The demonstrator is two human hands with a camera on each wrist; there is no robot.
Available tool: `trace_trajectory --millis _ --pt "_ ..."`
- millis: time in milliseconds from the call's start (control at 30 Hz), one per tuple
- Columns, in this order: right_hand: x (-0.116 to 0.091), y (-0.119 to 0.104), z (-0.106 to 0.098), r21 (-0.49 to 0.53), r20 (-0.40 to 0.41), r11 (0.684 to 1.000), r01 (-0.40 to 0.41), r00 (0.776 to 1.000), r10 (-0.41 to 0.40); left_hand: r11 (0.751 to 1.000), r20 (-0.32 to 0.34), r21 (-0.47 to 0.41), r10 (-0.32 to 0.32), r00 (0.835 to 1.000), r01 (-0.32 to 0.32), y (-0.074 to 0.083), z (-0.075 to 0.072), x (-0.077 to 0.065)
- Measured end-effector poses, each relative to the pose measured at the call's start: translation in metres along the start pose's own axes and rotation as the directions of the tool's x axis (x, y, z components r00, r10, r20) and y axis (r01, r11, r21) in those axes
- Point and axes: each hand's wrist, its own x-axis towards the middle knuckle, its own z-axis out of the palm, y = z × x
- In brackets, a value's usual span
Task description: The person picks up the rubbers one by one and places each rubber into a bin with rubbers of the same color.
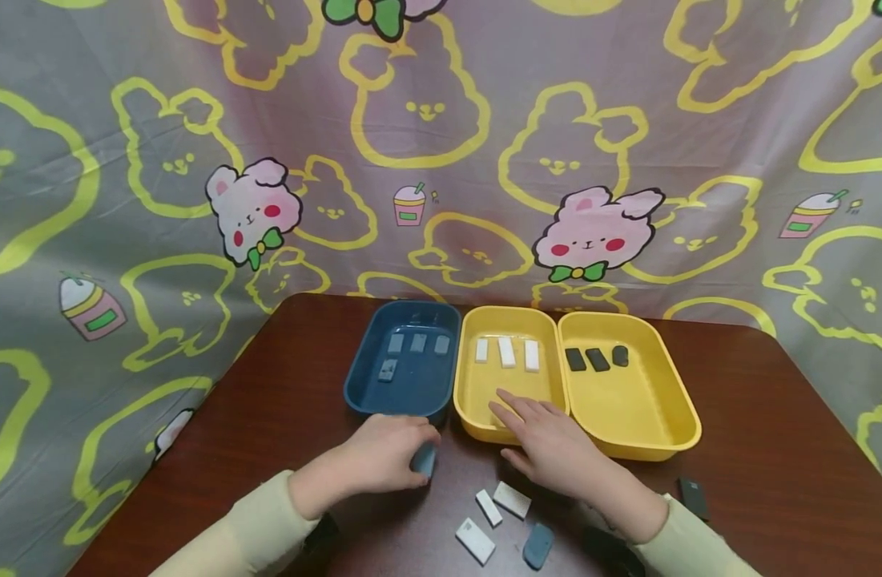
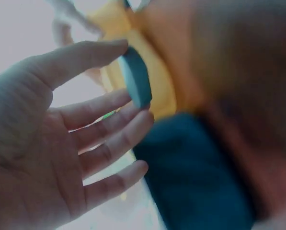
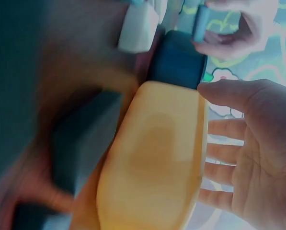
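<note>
My left hand pinches a small blue-grey block between thumb and fingertips, just in front of the blue tray. Inside that tray sit several blue-grey blocks. Over the front end of the middle yellow tray is my right hand, its fingers stretched out and nothing held in the right wrist view. Three white blocks stand in a row in the middle tray. The right yellow tray holds three black pieces.
Three white blocks lie loose on the dark wooden table near me, beside a rounded blue piece. A dark block lies right of my right wrist. A patterned curtain hangs behind the table.
</note>
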Motion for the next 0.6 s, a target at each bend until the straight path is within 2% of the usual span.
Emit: trace_trajectory --millis 100,200,300,433,600 --pt "0.008 -0.006 0.004 -0.012 -0.012 1.0 0.029 1.0 -0.029 0.998 -0.021 -0.064 -0.022 1.0 0.021 -0.008 -0.014 -0.001" --pt "0.016 -0.014 0.009 -0.027 -0.028 0.998 0.059 0.998 -0.06 0.995 -0.044 -0.081 -0.057 0.997 0.054 -0.016 -0.027 0.001" --pt "0.023 -0.02 0.012 -0.034 -0.02 0.997 0.075 0.997 -0.075 0.992 -0.06 -0.075 -0.108 0.992 0.103 -0.025 -0.038 0.005" --pt "0.031 -0.026 0.016 -0.047 0.009 0.995 0.085 0.996 -0.085 0.983 -0.05 -0.061 -0.176 0.983 0.172 -0.039 -0.049 0.014" --pt "0.038 -0.027 0.02 -0.06 0.031 0.992 0.113 0.993 -0.112 0.979 -0.03 -0.001 -0.204 0.978 0.205 -0.057 -0.055 0.03"
